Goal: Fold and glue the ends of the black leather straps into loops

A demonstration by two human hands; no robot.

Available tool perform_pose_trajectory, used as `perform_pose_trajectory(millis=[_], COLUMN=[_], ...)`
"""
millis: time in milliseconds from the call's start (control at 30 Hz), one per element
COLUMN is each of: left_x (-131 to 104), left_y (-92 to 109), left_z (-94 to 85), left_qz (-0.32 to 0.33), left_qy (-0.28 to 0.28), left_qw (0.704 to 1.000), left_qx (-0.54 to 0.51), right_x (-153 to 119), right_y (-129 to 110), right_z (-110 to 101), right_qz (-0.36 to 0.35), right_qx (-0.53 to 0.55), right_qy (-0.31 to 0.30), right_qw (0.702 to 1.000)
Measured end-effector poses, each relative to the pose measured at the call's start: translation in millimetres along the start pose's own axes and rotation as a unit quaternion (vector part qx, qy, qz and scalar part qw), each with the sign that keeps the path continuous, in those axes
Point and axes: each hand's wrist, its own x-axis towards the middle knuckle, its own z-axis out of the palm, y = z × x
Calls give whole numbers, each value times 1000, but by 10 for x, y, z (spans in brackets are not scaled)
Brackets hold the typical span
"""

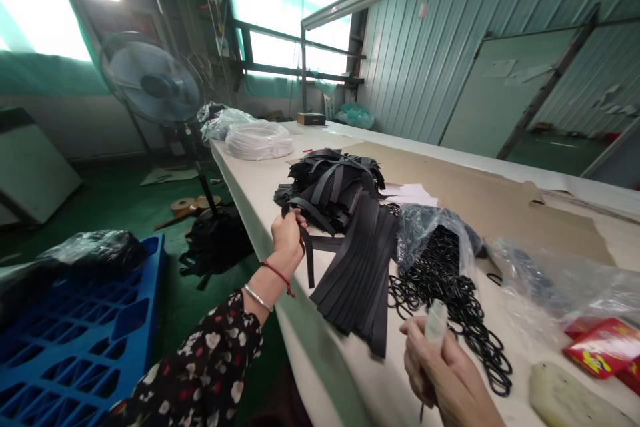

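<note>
My left hand (289, 233) is closed on a black webbing strap (309, 260), whose end hangs down beside a heap of the same straps. Just beyond it lies the tangled strap pile (333, 180), and flat strips (357, 270) fan out toward the table's near edge. My right hand (440, 370) is wrapped round a tool with a pale translucent handle (437, 323); a thin dark tip shows below the fist, its kind unclear. Black rings (467, 310), oval or D-shaped, spill from a clear plastic bag (425, 233) just past this hand.
On the right of the table (320, 340) are a clear bag (530, 280), a red packet (603, 347) and a pale lump (570, 393). White coiled tubing (259, 141) lies at the far left. A fan (153, 80) and blue pallet (145, 307) stand left of the table.
</note>
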Motion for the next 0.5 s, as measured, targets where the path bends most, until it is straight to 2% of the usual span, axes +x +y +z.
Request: perform_pose_trajectory(millis=[133,233,400,500], left_x=[-286,-513,-779,-885], left_y=[40,19,-68,-115], left_z=[-89,-183,-318,-385], left_qz=[-90,-127,-166,-191], left_qy=[-42,-66,-80,-89], left_qw=[989,975,959,951], left_qx=[-113,-172,-215,-228], right_x=[30,-34,-223,-281], right_y=[11,99,264,346], right_z=[412,631,807,827], right_qz=[39,71,110,86], right_qx=[-29,4,37,29], right_qy=[-31,-75,-156,-115], right_qw=[998,995,981,989])
